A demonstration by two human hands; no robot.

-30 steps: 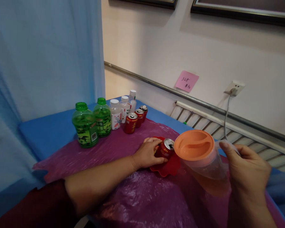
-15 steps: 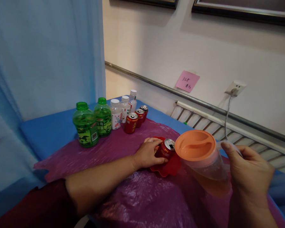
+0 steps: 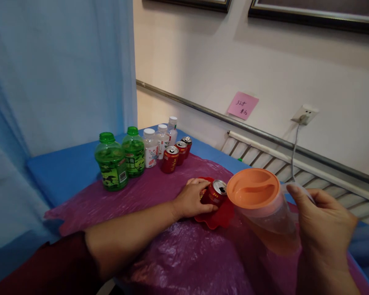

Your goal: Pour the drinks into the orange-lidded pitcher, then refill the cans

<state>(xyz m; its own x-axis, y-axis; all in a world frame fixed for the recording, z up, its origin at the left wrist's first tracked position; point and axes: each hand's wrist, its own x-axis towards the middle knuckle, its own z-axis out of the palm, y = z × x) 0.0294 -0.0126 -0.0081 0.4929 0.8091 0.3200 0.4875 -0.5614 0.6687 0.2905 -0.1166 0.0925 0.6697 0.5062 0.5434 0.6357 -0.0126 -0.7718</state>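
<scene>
The red metal can (image 3: 214, 194) is gripped between the left hand's (image 3: 193, 199) thumb and fingers; the orange-lidded clear plastic jug's (image 3: 266, 217) handle is pinched by the right hand (image 3: 324, 219), tilted leftward.

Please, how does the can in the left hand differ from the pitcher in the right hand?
The can is red with a silver top; the pitcher is translucent with an orange lid. The can has no handle, while the pitcher has one. The can is smaller than the pitcher. Both are hand-held.
</scene>
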